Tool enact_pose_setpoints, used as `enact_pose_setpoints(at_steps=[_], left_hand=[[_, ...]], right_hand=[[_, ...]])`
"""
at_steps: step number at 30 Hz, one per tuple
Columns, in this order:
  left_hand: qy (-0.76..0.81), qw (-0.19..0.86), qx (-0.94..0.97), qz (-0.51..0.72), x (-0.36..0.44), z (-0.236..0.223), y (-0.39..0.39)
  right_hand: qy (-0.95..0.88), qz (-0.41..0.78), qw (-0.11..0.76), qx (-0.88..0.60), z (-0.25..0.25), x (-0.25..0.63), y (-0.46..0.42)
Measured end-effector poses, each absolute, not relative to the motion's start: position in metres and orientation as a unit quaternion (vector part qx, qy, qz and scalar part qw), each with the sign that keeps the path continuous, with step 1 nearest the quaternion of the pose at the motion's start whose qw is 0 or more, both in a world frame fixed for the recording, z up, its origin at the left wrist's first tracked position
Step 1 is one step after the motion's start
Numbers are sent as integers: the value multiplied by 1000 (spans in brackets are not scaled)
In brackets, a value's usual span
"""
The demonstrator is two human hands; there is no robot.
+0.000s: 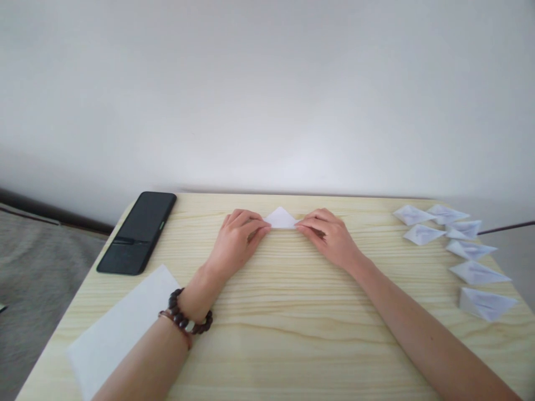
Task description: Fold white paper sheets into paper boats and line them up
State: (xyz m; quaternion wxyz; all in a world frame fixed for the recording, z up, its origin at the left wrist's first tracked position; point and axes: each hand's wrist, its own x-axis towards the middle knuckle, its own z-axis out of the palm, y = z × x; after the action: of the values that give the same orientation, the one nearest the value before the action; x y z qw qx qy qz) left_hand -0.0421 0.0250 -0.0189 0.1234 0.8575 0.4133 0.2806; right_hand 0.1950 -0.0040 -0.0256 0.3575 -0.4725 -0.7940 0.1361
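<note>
A small piece of folded white paper [281, 218] is at the far middle of the table, its peak pointing toward the wall and its straight edge toward me. My left hand [238, 236] pinches its left corner between thumb and fingers. At the right corner, my right hand [328, 234] has the same kind of pinch. Both corners are partly hidden under the fingertips. Dark beads circle my left wrist.
Several folded paper boats [476, 273] stand along the right side of the wooden table [292, 334]. A black phone [136, 234] lies at the back left. White paper [125, 323] rests partly under my left forearm. Behind the table rises a white wall [267, 100].
</note>
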Motion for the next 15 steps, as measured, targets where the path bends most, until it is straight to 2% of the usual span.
enact_pose_setpoints(at_steps=[5, 15], left_hand=[[411, 164, 856, 266, -42, -20, 27], [454, 169, 840, 244, -38, -17, 23]], right_hand=[[-777, 171, 338, -503, -25, 195, -3], [-813, 125, 264, -503, -26, 193, 0]])
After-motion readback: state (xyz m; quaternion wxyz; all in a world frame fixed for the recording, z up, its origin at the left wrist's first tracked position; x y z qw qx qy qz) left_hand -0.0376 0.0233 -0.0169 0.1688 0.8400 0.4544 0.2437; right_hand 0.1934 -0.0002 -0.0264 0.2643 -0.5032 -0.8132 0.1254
